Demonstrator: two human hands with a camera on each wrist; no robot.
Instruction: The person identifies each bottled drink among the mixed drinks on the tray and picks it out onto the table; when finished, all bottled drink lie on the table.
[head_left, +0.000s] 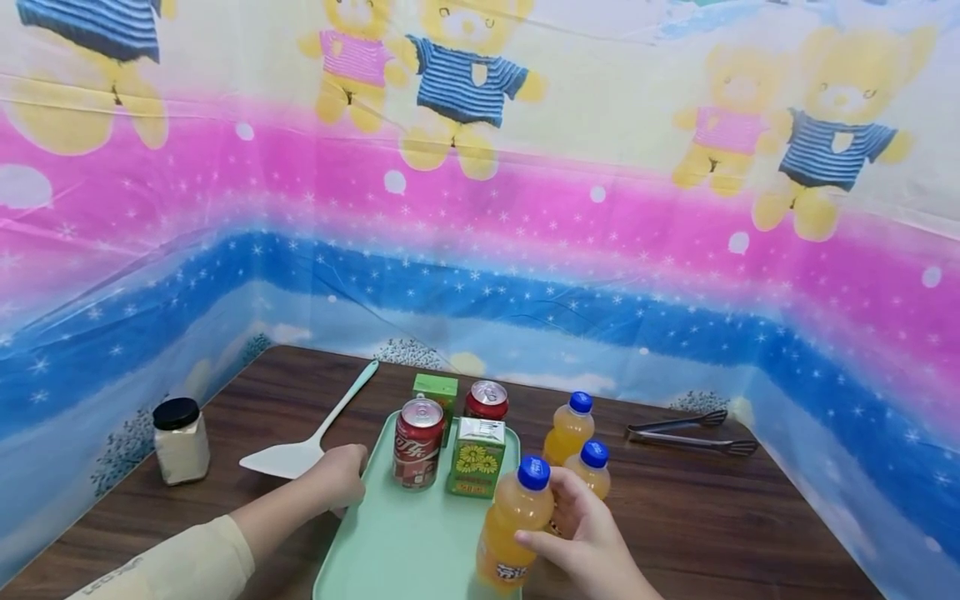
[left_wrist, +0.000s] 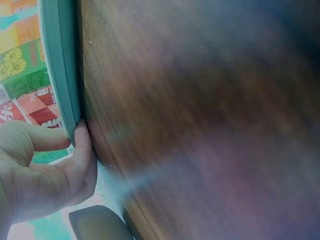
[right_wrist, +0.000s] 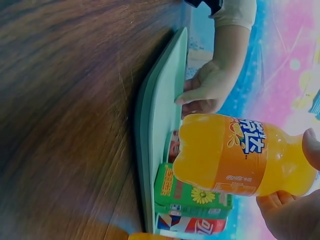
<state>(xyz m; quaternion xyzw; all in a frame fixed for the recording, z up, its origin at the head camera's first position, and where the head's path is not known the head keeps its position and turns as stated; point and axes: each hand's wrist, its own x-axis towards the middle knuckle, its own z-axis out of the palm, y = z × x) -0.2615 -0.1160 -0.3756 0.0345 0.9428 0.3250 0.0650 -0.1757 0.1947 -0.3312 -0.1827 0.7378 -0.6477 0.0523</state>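
Observation:
My right hand [head_left: 588,542] grips an orange soda bottle [head_left: 516,525] with a blue cap, held over the right edge of the green tray [head_left: 405,550]. In the right wrist view the bottle [right_wrist: 225,155] appears raised above the tray, its base pointing toward it. My left hand [head_left: 343,479] pinches the tray's left rim between thumb and fingers, as the left wrist view shows at the rim [left_wrist: 62,75]. Toward the tray's far end stand a cola can [head_left: 418,446], a second red can [head_left: 486,400], a green drink carton [head_left: 477,458] and another green carton [head_left: 437,390].
Two more orange soda bottles [head_left: 568,427] stand right of the tray. Metal tongs [head_left: 690,435] lie at the back right. A white spatula [head_left: 292,457] with a mint handle lies left of the tray. Farther left stands a black-lidded jar [head_left: 182,446]. A printed curtain [head_left: 480,250] surrounds the table.

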